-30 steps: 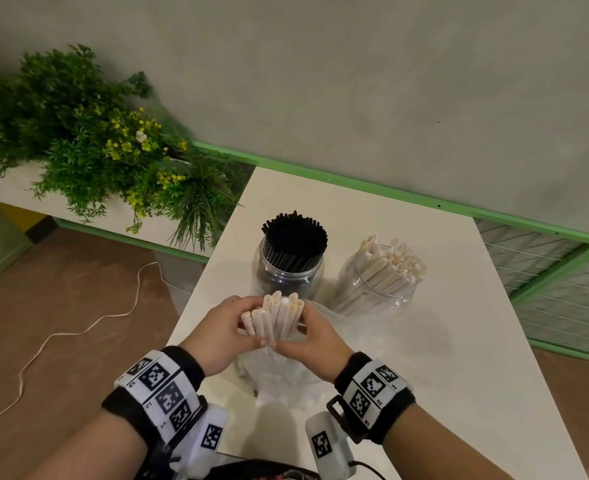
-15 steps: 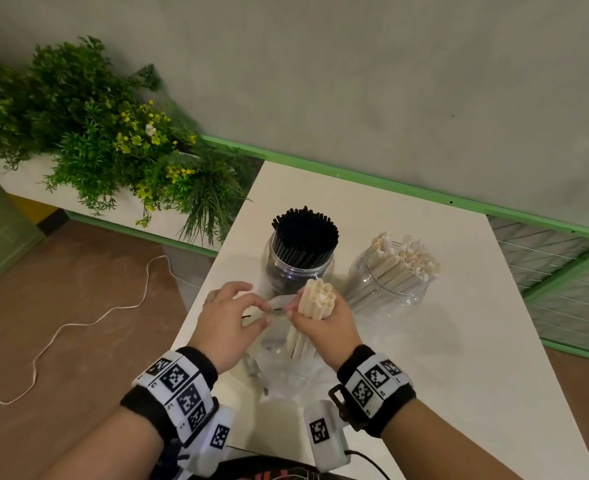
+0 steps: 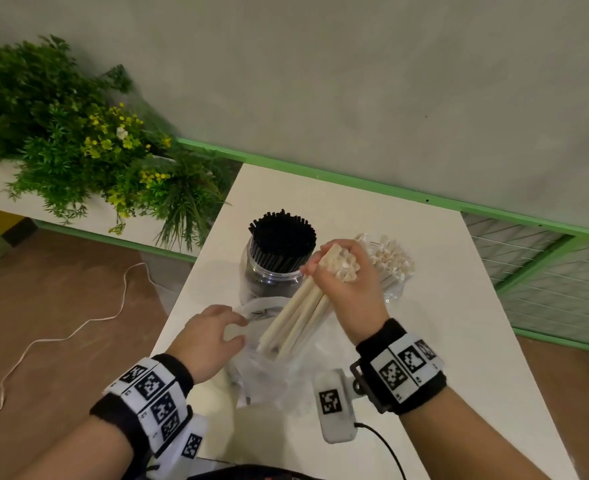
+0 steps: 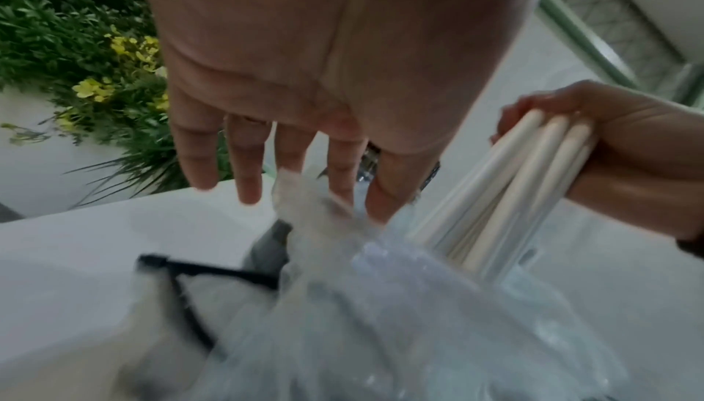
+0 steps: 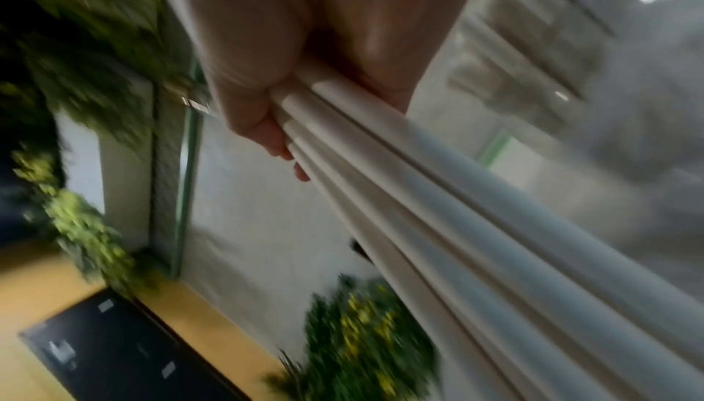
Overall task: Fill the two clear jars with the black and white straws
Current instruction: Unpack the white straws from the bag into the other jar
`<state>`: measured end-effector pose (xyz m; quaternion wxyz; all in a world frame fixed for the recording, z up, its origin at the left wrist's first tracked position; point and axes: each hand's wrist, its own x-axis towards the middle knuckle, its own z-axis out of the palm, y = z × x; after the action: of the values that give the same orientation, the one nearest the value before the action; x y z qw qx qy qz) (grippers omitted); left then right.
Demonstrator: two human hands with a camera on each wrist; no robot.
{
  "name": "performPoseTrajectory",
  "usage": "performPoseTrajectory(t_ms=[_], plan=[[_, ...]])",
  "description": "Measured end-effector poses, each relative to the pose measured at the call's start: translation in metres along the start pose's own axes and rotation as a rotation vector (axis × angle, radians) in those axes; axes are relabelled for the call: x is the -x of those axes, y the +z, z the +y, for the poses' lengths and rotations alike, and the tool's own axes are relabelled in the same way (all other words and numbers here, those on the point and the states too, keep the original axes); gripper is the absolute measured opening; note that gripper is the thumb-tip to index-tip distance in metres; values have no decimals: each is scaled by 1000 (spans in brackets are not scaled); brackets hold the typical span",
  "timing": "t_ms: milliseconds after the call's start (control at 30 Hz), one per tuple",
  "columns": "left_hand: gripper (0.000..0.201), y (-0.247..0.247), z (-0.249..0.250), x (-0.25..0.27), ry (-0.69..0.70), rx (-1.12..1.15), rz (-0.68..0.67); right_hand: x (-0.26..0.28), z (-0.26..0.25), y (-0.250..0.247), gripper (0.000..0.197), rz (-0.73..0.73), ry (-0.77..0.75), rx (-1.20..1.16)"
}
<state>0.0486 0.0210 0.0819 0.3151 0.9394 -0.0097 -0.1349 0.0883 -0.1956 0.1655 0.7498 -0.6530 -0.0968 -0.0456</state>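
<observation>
the white table (image 3: 442,306) lay bare along its right edge and at its far right corner, giving a hand open passage there. toward the far left corner stood the jar of black straws (image 3: 279,251), and just beside it on the right the jar of white straws (image 3: 386,268), with only a narrow gap between them. the right hand (image 3: 351,285), gripping a tilted bundle of white straws (image 3: 296,317), hung in front of that gap. a crumpled clear plastic bag (image 3: 268,372) took up the near left part, the left hand (image 3: 210,337) spread over it. plants (image 3: 78,143) crowded beyond the left edge.
</observation>
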Motion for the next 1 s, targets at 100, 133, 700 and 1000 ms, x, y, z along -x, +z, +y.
performPoseTrajectory(t_ms=[100,133,700,1000], plan=[[24,-17,25,-5,139,64,138,-20,-49,-31,25,72,-105,-67],[27,-22,37,-8,202,94,169,-26,-63,-44,23,100,-129,-79],[68,46,163,-87,392,-585,-66,-90,-101,-117,26,358,-148,21],[66,32,158,-87,452,-529,-113,-94,-88,-106,25,321,-241,216]])
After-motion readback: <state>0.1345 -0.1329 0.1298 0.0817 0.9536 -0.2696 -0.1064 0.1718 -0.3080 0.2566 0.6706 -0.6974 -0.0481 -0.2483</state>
